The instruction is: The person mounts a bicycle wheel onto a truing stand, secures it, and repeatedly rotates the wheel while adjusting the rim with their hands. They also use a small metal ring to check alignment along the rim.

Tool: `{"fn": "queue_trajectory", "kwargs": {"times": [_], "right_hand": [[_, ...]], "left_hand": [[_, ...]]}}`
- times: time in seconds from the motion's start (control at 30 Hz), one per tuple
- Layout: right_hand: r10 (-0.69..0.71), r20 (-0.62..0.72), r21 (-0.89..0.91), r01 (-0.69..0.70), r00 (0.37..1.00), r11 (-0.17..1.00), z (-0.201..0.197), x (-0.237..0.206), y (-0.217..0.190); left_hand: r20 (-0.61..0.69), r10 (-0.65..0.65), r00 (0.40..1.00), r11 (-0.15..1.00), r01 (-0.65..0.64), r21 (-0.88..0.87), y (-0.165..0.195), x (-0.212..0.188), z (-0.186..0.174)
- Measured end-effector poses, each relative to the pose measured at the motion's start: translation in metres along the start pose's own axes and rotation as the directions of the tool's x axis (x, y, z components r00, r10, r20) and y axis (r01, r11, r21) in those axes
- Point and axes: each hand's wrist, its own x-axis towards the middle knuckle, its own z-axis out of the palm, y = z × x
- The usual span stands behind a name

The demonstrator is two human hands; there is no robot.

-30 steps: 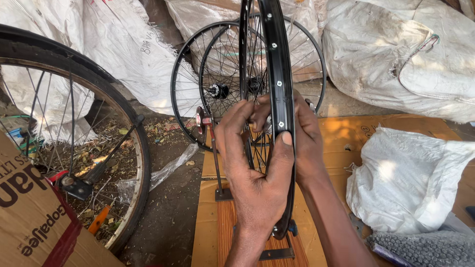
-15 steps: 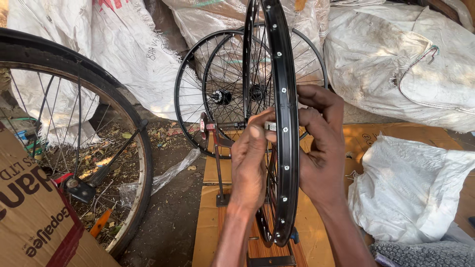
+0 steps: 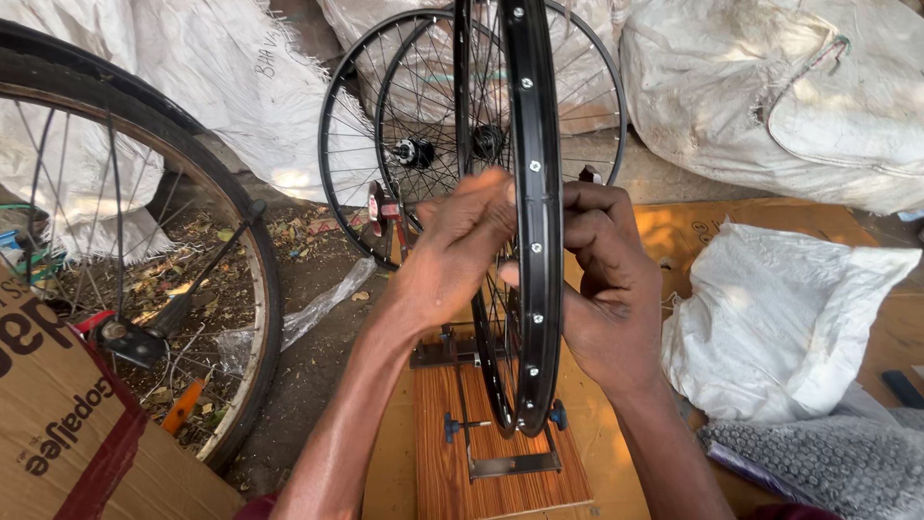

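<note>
At centre frame, a black bicycle rim (image 3: 539,221) stands upright and edge-on in a truing stand (image 3: 500,453) fixed to a wooden board (image 3: 452,481). Left hand (image 3: 457,255) is pressed against the rim's left side, fingers bunched together among the spokes (image 3: 486,327); whether they pinch a spoke cannot be determined. Right hand (image 3: 606,289) is against the rim's right side, fingers curled inward toward the spokes, thumb touching the rim wall; its exact hold is likewise hidden. Behind the stand, two more spoked wheels (image 3: 404,144) lean on white sacks (image 3: 799,96). At left, a tyred wheel (image 3: 231,250) stands beside a cardboard box (image 3: 67,443). A white bag (image 3: 780,308) lies at right.
</note>
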Motion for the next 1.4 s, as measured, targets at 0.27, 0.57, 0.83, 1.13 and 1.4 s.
{"fn": "queue_trajectory", "kwargs": {"times": [0.27, 0.57, 0.83, 1.13, 1.4], "right_hand": [[0.402, -0.057, -0.055, -0.404, 0.914, 0.913, -0.025, -0.055, 0.025], [0.642, -0.025, -0.174, -0.635, 0.767, 0.752, -0.072, -0.185, 0.059], [0.752, -0.072, -0.297, -0.734, 0.655, 0.611, -0.09, -0.238, 0.07], [0.785, 0.015, -0.29, -0.749, 0.619, 0.596, -0.072, -0.262, 0.08], [0.827, 0.006, -0.294, -0.79, 0.562, 0.539, -0.074, -0.277, 0.089]], "left_hand": [[-0.237, 0.322, 0.916, 0.946, -0.324, 0.032, 0.025, -0.021, 0.014], [-0.391, 0.216, 0.894, 0.974, -0.225, 0.024, 0.016, -0.097, 0.057], [-0.417, -0.346, 0.84, 0.936, 0.277, -0.219, -0.047, -0.166, 0.073], [-0.438, -0.161, 0.885, 0.986, 0.129, -0.101, -0.017, -0.155, 0.073], [-0.391, 0.017, 0.92, 0.996, 0.021, 0.092, 0.004, -0.157, 0.073]]}}
